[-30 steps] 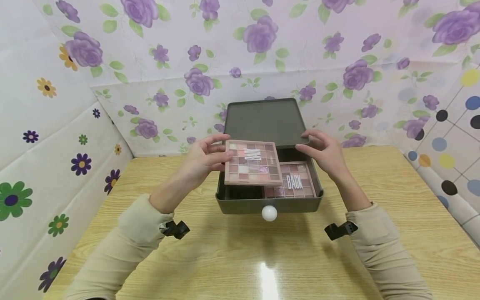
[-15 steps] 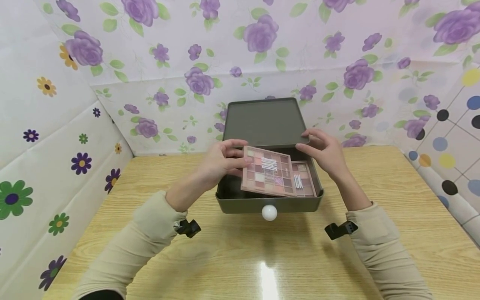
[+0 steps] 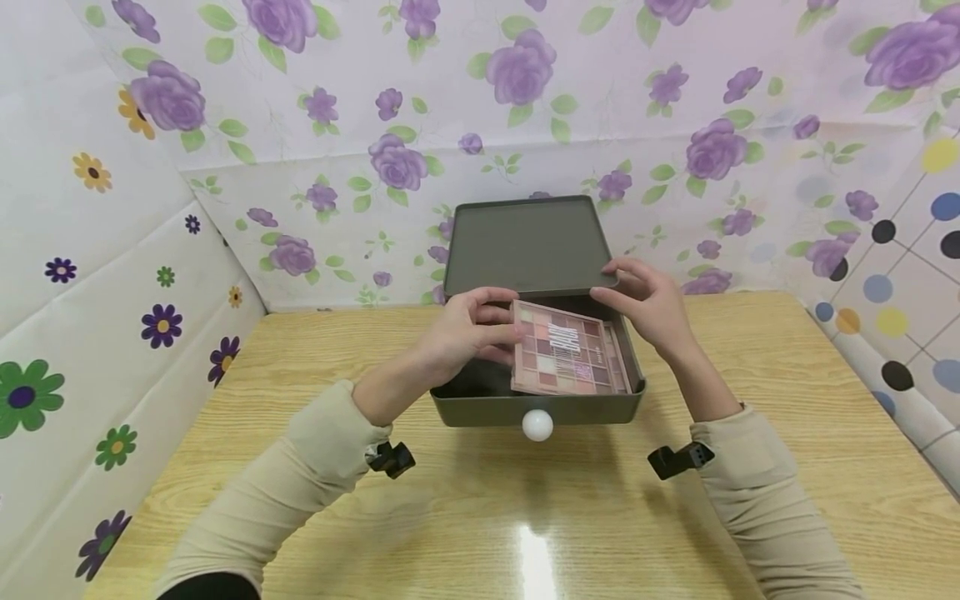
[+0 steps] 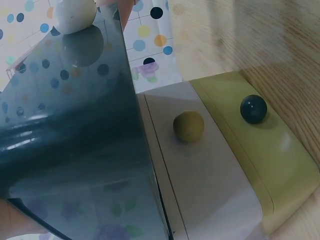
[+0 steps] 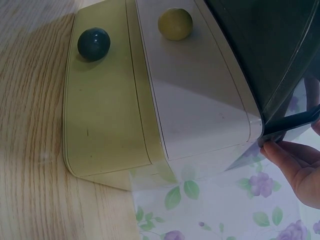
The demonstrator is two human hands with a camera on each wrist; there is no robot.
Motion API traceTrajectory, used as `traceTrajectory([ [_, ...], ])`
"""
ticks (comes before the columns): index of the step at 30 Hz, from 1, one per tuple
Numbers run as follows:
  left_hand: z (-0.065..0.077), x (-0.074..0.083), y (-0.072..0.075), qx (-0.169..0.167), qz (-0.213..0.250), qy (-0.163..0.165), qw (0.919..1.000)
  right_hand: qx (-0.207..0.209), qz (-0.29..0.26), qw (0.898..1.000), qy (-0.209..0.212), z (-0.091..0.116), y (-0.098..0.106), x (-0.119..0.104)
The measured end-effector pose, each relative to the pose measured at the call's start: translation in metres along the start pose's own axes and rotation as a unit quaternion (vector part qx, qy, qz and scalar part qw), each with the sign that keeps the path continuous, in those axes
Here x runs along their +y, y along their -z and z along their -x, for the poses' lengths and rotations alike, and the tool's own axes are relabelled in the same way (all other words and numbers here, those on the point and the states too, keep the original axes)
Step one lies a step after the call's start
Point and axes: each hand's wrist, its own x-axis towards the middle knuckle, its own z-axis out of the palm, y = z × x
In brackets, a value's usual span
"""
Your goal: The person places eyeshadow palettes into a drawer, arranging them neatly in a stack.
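Observation:
In the head view, my left hand (image 3: 453, 337) pinches the left edge of a pink eyeshadow palette (image 3: 566, 354), tilted over the pulled-out dark green drawer (image 3: 487, 410). Only a right-hand strip of a second eyeshadow palette (image 3: 619, 367) shows beneath it. My right hand (image 3: 648, 304) grips the right front corner of the small drawer cabinet (image 3: 528, 246), thumb at the front edge and fingers along the top. The right wrist view shows those fingers at the dark unit's side. From the left wrist, the dark drawer front (image 4: 75, 165) hides most of that hand and the palettes.
A white knob (image 3: 537, 425) sticks out from the dark drawer. Below it are a white drawer (image 4: 210, 185) with a yellow knob (image 4: 188, 126) and a yellow drawer (image 4: 280, 155) with a dark knob (image 4: 253, 109). A wooden table (image 3: 450, 525) and flowered backdrop (image 3: 337, 100) surround the cabinet.
My left hand has carried the eyeshadow palette right and down into the open drawer, covering most of the other palette. My right hand keeps its place on the cabinet corner.

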Motion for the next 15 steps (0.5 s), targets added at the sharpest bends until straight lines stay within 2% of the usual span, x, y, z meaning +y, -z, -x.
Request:
traceTrajectory([
  [6, 0.0006, -0.0006, -0.0021, -0.019, 0.004, 0.006, 0.9998, 0.001, 0.002, 1.0, 0.0, -0.0001, 0.0001, 0.0002],
  [15, -0.0012, -0.0028, -0.0041, -0.03, -0.024, 0.022, 0.999, -0.001, -0.006, 1.0, -0.005, -0.0007, -0.0002, 0.0012],
])
